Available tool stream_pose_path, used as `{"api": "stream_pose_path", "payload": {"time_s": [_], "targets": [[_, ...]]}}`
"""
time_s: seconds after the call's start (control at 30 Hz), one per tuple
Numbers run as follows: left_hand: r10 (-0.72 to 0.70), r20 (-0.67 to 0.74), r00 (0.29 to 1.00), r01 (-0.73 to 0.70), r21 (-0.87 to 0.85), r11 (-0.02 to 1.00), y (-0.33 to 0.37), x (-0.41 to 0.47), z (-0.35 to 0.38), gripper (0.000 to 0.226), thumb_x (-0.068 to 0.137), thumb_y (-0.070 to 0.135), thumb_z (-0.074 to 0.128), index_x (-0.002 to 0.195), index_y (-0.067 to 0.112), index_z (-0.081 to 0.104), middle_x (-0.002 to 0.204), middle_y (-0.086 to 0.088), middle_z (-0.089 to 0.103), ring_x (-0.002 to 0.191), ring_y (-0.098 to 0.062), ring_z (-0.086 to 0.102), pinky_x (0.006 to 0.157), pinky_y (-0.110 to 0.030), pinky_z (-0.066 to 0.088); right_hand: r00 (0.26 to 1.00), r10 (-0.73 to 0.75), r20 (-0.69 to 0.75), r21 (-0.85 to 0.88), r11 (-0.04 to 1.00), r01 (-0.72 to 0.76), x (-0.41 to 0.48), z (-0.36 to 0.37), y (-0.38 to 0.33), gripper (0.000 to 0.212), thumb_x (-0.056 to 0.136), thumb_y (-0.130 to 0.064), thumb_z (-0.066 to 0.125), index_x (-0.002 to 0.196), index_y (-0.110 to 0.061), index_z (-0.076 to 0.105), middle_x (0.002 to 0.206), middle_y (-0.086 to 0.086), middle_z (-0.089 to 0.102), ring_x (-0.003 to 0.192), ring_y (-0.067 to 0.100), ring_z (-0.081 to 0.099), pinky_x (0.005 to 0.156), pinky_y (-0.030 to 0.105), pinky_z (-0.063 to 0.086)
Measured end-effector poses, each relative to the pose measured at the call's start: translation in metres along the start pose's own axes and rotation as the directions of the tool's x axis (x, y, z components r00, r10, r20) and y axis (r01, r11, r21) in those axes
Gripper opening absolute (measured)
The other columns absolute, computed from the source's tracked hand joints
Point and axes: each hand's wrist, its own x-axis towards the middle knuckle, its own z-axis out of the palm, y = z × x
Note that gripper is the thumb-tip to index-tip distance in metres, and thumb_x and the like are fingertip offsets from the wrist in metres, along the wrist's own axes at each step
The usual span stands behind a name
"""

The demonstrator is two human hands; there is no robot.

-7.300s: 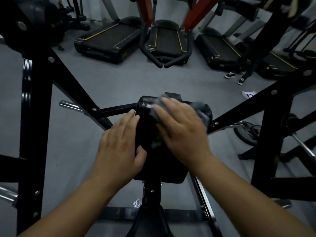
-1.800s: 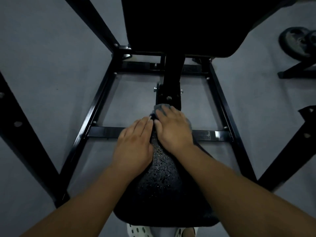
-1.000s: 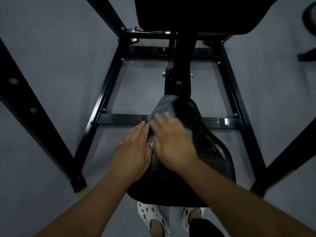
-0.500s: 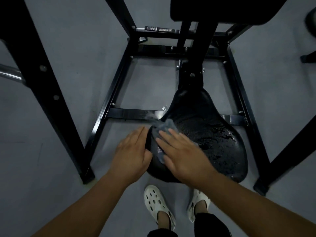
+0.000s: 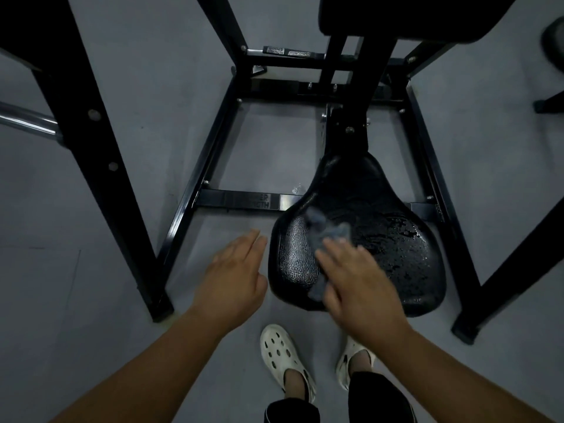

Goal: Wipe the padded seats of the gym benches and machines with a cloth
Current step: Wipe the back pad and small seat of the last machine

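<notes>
Seat: black padded seat (image 5: 393, 251), centre-right of the frame, narrow end pointing up toward its black post, wide end toward the bottom. Its right half shines with beads of wet. The left strip looks duller, with the grain showing.
Cloth: small grey-blue cloth (image 5: 329, 235) lies crumpled on the left part of the seat. Most of it shows above the fingertips, and a bit shows under the thumb side of the hand.
Right hand: right hand (image 5: 357, 279) lies palm down on the cloth, fingers stretched out and flat, pressing it onto the seat rather than curling round it. The hand is motion-blurred, so I cannot tell how the thumb sits.
Left hand: left hand (image 5: 235, 273) is open, palm down, fingers straight and together, holding nothing. It sits just left of the seat edge, and I cannot tell whether it touches.
Frame: black steel frame (image 5: 210, 166) stands around the seat, with a crossbar passing behind the seat's narrow part and slanted uprights at left and right.
Upper pad: a second black pad (image 5: 412, 16) sits at the top right of the frame, above the post.
Bar: a chrome bar (image 5: 27, 120) sticks out at the left edge.
Floor: grey floor (image 5: 91, 270) lies under everything.
Feet: two white clog shoes (image 5: 279, 351) stand at bottom centre, just below the wide end of the seat, the right one partly hidden by the right forearm.
</notes>
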Motion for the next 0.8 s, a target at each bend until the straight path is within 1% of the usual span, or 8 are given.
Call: {"api": "stream_pose_path", "payload": {"time_s": [0.1, 0.27, 0.3, 0.37, 0.47, 0.67, 0.73, 0.8], "targets": [[0.043, -0.028, 0.999, -0.044, -0.016, 0.999, 0.019, 0.005, -0.002, 0.073, 0.083, 0.032, 0.034, 0.154, 0.016, 0.030, 0.160, -0.004, 0.030, 0.143, -0.023, 0.034, 0.114, -0.042, 0.033, 0.982, 0.169, -0.082, 0.060, 0.985, -0.164, 0.031, 0.008, -0.033, 0.057, 0.091, -0.033, 0.037, 0.142, -0.013, 0.053, 0.153, 0.011, 0.044, 0.144, 0.033, 0.035, 0.118, 0.050, 0.030], [0.168, -0.078, 0.983, -0.164, 0.047, 0.985, 0.051, 0.010, -0.004, 0.064, 0.087, 0.034, 0.034, 0.146, 0.012, 0.046, 0.153, -0.006, 0.044, 0.141, -0.025, 0.039, 0.112, -0.045, 0.035, 0.989, -0.143, -0.026, 0.005, 0.990, 0.143, -0.042, 0.013, -0.003, 0.059, 0.085, -0.013, 0.047, 0.144, -0.016, 0.048, 0.152, 0.006, 0.046, 0.144, 0.027, 0.039, 0.118, 0.045, 0.032], [0.201, -0.072, 0.977, -0.196, 0.064, 0.978, 0.057, 0.010, -0.003, 0.063, 0.086, 0.033, 0.036, 0.144, 0.012, 0.048, 0.151, -0.006, 0.046, 0.141, -0.025, 0.040, 0.112, -0.045, 0.035, 0.994, -0.107, -0.029, 0.009, 0.994, 0.107, -0.050, 0.006, 0.017, 0.064, 0.081, -0.012, 0.045, 0.145, -0.017, 0.044, 0.152, 0.007, 0.046, 0.142, 0.027, 0.041, 0.119, 0.042, 0.030], [0.236, -0.076, 0.969, -0.231, 0.070, 0.970, 0.067, 0.011, 0.001, 0.062, 0.085, 0.030, 0.038, 0.144, 0.012, 0.049, 0.151, -0.006, 0.046, 0.141, -0.025, 0.039, 0.114, -0.045, 0.035, 0.986, 0.145, -0.080, 0.114, 0.984, -0.136, -0.041, -0.010, 0.045, 0.071, 0.078, -0.010, 0.046, 0.148, -0.014, 0.039, 0.150, 0.011, 0.047, 0.140, 0.031, 0.042, 0.118, 0.040, 0.031], [0.261, -0.068, 0.963, -0.256, 0.068, 0.964, 0.082, 0.015, 0.010, 0.063, 0.085, 0.029, 0.038, 0.144, 0.012, 0.049, 0.152, -0.007, 0.044, 0.142, -0.024, 0.037, 0.114, -0.045, 0.035, 0.880, 0.459, -0.121, 0.240, 0.874, -0.423, 0.008, -0.013, 0.036, 0.071, 0.080, -0.017, 0.041, 0.150, -0.005, 0.039, 0.154, 0.018, 0.041, 0.146, 0.033, 0.032, 0.119, 0.047, 0.029], [0.307, -0.054, 0.950, -0.302, 0.082, 0.950, 0.108, 0.029, 0.020, 0.062, 0.089, 0.031, 0.039, 0.146, 0.011, 0.046, 0.155, -0.008, 0.040, 0.144, -0.024, 0.034, 0.115, -0.046, 0.034, 1.000, 0.007, -0.016, 0.077, 0.997, -0.005, -0.070, -0.005, 0.052, 0.067, 0.080, -0.016, 0.037, 0.145, -0.010, 0.048, 0.154, 0.007, 0.044, 0.146, 0.024, 0.035, 0.115, 0.048, 0.036], [0.315, -0.057, 0.947, -0.310, 0.084, 0.947, 0.113, 0.034, 0.021, 0.062, 0.089, 0.032, 0.039, 0.147, 0.011, 0.045, 0.156, -0.007, 0.039, 0.145, -0.024, 0.034, 0.116, -0.047, 0.033, 0.988, 0.152, -0.043, 0.096, 0.984, -0.147, -0.063, -0.016, 0.086, 0.068, 0.079, -0.020, 0.035, 0.145, -0.010, 0.048, 0.153, 0.008, 0.045, 0.144, 0.025, 0.036, 0.114, 0.051, 0.039], [0.309, -0.066, 0.949, -0.304, 0.082, 0.949, 0.117, 0.038, 0.024, 0.062, 0.089, 0.033, 0.037, 0.147, 0.012, 0.045, 0.157, -0.007, 0.038, 0.145, -0.024, 0.033, 0.117, -0.047, 0.031, 0.901, 0.423, -0.090, 0.203, 0.894, -0.400, -0.020, -0.020, 0.098, 0.067, 0.083, -0.021, 0.034, 0.147, -0.007, 0.045, 0.156, 0.010, 0.040, 0.147, 0.028, 0.031, 0.120, 0.045, 0.029]]}}
